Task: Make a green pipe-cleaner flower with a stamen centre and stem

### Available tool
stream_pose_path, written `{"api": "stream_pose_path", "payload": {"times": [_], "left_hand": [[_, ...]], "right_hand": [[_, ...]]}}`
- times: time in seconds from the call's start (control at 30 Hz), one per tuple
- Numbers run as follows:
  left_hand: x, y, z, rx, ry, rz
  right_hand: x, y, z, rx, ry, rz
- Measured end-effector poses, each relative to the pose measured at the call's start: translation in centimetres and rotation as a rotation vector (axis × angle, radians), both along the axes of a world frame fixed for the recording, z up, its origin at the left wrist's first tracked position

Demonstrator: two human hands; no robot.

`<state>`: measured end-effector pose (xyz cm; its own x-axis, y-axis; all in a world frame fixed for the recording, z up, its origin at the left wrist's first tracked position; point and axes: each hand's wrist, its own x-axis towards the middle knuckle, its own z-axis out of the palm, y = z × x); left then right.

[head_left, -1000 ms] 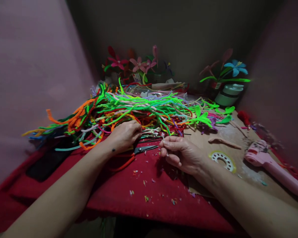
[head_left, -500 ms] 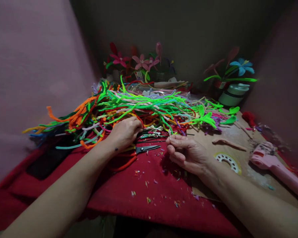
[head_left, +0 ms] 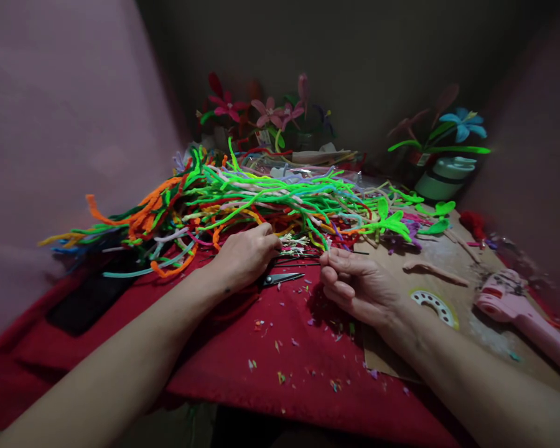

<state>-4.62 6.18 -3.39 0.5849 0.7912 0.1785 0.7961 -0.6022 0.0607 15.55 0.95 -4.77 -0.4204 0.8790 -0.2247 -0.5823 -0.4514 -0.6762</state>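
My right hand is closed in a pinch on a small bunch of pale flower stamens, whose tips stick up above the thumb and forefinger. My left hand has its fingers curled at the near edge of the pipe cleaner heap, beside a pile of thin pale-tipped stamens. Whatever its fingertips grip is hidden from me. Below that hand lies a pair of scissors, blades pointing right, with the handles mostly covered by my wrist. Thin dark wires lie between the two hands.
A large heap of coloured pipe cleaners spans the table's back. Cardboard at right bears a tape roll and a pink glue gun. A dark phone lies left. Fuzzy flowers stand behind. Scraps dot the red cloth.
My left hand has shifted right and slightly down, now covering the scissors' handles. The right hand keeps its pinch on the stamens, a little farther right in view.
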Motion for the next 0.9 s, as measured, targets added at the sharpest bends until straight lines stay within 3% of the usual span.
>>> {"api": "stream_pose_path", "payload": {"times": [0.17,0.37,0.57,0.73,0.9], "left_hand": [[0.0,0.2,-0.6,0.067,0.083,0.042],[0.0,0.2,-0.3,0.140,0.195,0.066],[-0.2,0.6,-0.4,0.170,0.178,0.063],[-1.0,1.8,0.0,0.045,-0.072,-0.001],[-2.8,2.2,2.7,-0.222,-0.302,-0.021]], "right_hand": [[0.1,0.0,-0.2,0.007,0.000,0.003],[0.2,0.1,-0.2,0.008,-0.006,0.005],[0.0,0.0,0.0,0.009,-0.040,-0.027],[-0.1,0.0,0.0,0.019,-0.046,-0.019],[0.0,0.0,-0.1,0.022,-0.050,-0.013]]}}
